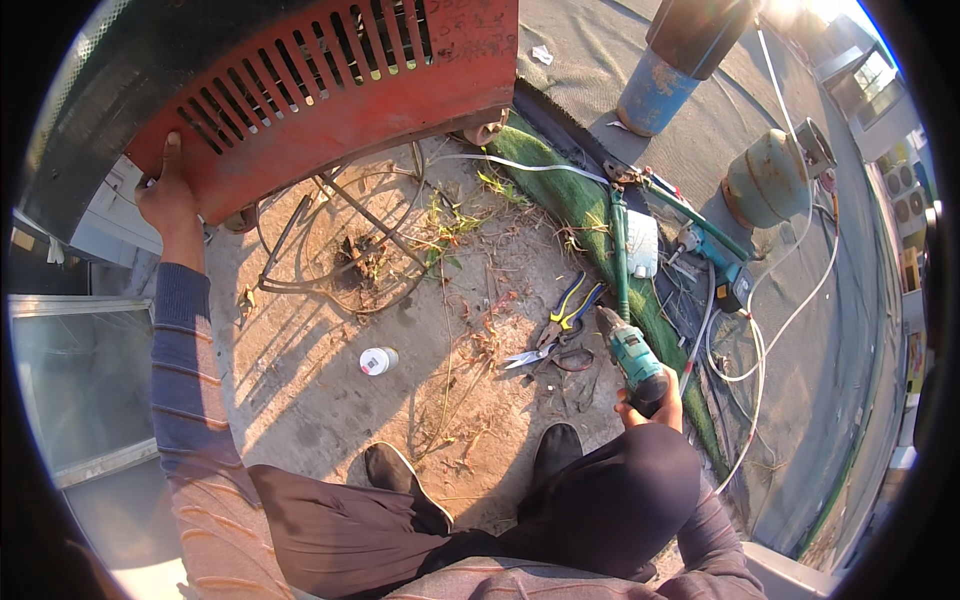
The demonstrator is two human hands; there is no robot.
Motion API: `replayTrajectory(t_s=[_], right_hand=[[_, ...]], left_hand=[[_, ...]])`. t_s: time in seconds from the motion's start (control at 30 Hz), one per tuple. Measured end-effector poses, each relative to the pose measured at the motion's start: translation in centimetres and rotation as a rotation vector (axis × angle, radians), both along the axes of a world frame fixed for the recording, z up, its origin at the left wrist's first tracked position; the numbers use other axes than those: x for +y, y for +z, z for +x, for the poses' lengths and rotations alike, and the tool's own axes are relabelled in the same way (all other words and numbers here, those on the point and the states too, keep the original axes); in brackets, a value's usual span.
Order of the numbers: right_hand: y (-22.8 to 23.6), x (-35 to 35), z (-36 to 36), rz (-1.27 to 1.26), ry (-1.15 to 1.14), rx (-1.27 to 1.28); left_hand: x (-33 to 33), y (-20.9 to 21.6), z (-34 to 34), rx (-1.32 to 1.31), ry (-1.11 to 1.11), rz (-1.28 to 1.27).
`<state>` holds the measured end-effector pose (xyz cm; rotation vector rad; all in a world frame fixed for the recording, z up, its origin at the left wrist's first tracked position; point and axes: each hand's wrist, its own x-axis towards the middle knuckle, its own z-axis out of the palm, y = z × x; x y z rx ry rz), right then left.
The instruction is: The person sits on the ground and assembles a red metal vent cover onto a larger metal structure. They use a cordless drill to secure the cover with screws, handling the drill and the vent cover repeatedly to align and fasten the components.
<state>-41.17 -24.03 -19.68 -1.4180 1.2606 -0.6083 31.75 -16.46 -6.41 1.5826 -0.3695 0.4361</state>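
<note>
At the upper left my left hand (pixel 168 198) is closed on the lower left edge of a red slotted metal panel (pixel 330 110). Its thumb lies flat on the front, and the fingers are mostly hidden behind the edge. My right hand (pixel 655 405), beside my right knee, is wrapped round the rear end of a teal and black power tool (pixel 638 362). The tool's dark front end points up and left, close to a long green handle (pixel 619 255). Left of the tool, yellow-and-blue-handled pliers (pixel 562 318) and a pair of scissors (pixel 540 355) lie on the ground.
A wire frame (pixel 345 235) and weeds lie below the panel. Nearer me stands a small white-topped container (pixel 378 361). To the right are green matting (pixel 548 170), a cordless drill (pixel 722 268), pale hoses (pixel 765 350), a gas cylinder (pixel 768 178) and a blue cylinder (pixel 655 95).
</note>
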Motion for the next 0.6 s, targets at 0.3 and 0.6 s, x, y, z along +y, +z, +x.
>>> replayTrajectory(t_s=[0.3, 0.6], right_hand=[[12.6, -8.2, 13.9, -0.505, 0.039, -0.507], [15.2, -16.3, 24.5, -0.322, 0.121, -0.550]], left_hand=[[-0.1, -0.8, 0.7, -0.038, 0.097, 0.044], [-0.2, -0.8, 0.5, -0.070, 0.121, 0.049]])
